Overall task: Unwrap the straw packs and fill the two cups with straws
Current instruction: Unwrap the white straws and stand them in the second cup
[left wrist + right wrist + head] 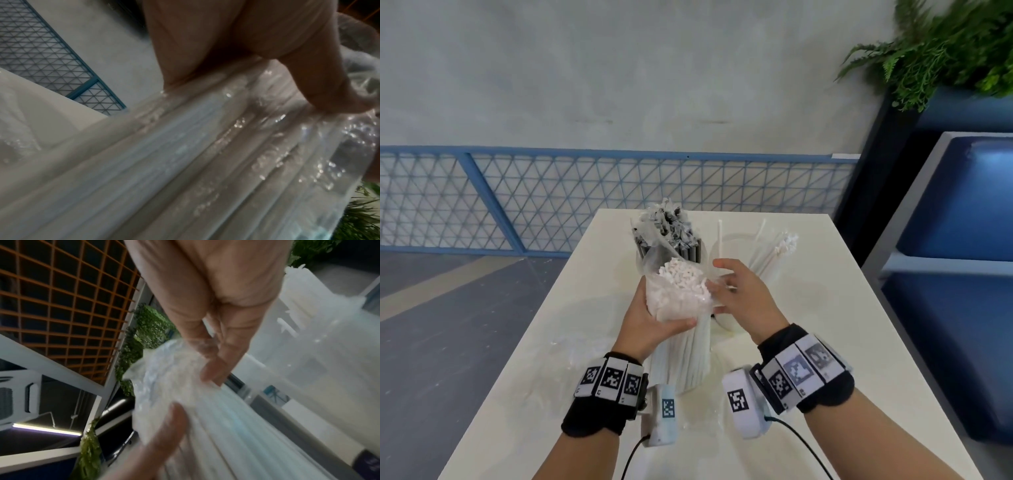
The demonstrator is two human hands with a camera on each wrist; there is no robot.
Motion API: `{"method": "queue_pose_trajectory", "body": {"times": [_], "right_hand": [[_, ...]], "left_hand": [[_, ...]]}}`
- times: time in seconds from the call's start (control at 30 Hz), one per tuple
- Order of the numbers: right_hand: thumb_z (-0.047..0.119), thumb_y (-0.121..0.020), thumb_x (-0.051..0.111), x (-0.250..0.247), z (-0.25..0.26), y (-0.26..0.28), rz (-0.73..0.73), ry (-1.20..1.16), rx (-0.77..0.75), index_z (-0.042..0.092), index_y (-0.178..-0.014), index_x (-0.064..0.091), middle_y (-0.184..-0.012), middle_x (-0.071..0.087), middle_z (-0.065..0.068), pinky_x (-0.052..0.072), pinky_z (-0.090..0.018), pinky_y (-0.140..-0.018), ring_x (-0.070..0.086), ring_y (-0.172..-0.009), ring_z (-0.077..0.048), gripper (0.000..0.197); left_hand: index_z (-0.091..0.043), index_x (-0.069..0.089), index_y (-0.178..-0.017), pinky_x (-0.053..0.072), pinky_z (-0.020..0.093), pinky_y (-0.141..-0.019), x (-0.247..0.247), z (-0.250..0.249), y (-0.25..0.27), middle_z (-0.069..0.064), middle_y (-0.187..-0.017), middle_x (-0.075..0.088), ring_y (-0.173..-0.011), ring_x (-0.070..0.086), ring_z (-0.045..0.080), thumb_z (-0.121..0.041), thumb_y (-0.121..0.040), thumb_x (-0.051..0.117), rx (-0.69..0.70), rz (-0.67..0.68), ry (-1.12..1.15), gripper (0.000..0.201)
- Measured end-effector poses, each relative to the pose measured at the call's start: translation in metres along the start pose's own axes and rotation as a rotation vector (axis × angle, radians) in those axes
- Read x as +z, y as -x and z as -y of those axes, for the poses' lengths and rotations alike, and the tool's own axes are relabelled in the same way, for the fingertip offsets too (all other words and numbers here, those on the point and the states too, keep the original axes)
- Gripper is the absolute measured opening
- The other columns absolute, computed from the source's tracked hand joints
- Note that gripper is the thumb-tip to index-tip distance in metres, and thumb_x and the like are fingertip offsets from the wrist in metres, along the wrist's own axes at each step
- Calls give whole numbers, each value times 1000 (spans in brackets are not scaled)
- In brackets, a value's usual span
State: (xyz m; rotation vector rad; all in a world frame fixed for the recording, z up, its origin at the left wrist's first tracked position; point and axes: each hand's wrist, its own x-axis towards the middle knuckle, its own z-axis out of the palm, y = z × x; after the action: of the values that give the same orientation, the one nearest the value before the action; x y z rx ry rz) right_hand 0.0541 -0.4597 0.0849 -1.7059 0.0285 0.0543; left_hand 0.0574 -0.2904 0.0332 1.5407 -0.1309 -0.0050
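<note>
A pack of white straws [685,342] in clear plastic wrap [707,294] stands upright on the white table [842,325]. My left hand [664,318] grips the pack [185,162] around its upper part, thumb [320,84] across the front. My right hand [726,291] pinches the loose wrap [168,369] at the pack's open top, where straw ends show. Behind stand two cups: the left cup [642,270] is packed with black straws [671,236]. The right cup [736,246] holds a few white straws [774,257] leaning right.
Crumpled clear wrap [575,346] lies on the table left of my left wrist, and more film [702,421] lies between my wrists. A blue mesh railing [585,198] runs behind the table. A blue bench [955,222] and a plant [945,51] stand at the right.
</note>
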Motion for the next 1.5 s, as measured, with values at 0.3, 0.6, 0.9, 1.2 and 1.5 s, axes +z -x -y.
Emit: {"method": "queue_pose_trajectory", "body": {"times": [0.3, 0.6, 0.9, 1.2, 1.5], "right_hand": [[3, -78, 66, 8, -8, 10, -315, 460, -756, 11, -97, 57, -91, 45, 11, 41, -10, -74, 45, -77, 2, 23], [20, -74, 77, 7, -19, -1, -51, 503, -347, 14, -132, 45, -125, 58, -5, 46, -19, -90, 57, -108, -15, 67], [20, -74, 76, 10, -37, -10, -48, 429, -313, 11, -125, 52, -121, 56, -4, 36, 2, -71, 51, -95, -7, 57], [27, -79, 71, 20, -47, -11, -222, 356, -306, 1, -107, 61, -112, 50, -2, 43, -20, -87, 55, -100, -17, 40], [15, -86, 64, 11, -10, -9, -312, 76, -414, 28, -91, 54, -102, 62, -8, 42, -5, -78, 59, -90, -11, 17]], "left_hand": [[-16, 51, -121, 50, 11, -78, 5, 0, -3, -5, -114, 64, -102, 61, -3, -4, -51, 88, 1, -34, -54, 80], [-26, 52, -110, 52, 17, -72, 4, 5, -6, -8, -103, 67, -96, 65, 1, -19, -38, 84, 9, 35, 30, 79], [-33, 49, -110, 51, 14, -73, 3, 8, -6, -12, -105, 64, -96, 62, -6, -24, -41, 84, 22, 43, -12, 78], [-39, 47, -112, 51, 31, -88, 4, 14, -12, -12, -110, 61, -106, 59, 6, -31, -38, 82, -4, 12, -73, 83], [-36, 47, -116, 50, 32, -92, 6, 17, -13, -8, -113, 62, -109, 58, 9, -31, -38, 85, -13, 25, -85, 87]]}}
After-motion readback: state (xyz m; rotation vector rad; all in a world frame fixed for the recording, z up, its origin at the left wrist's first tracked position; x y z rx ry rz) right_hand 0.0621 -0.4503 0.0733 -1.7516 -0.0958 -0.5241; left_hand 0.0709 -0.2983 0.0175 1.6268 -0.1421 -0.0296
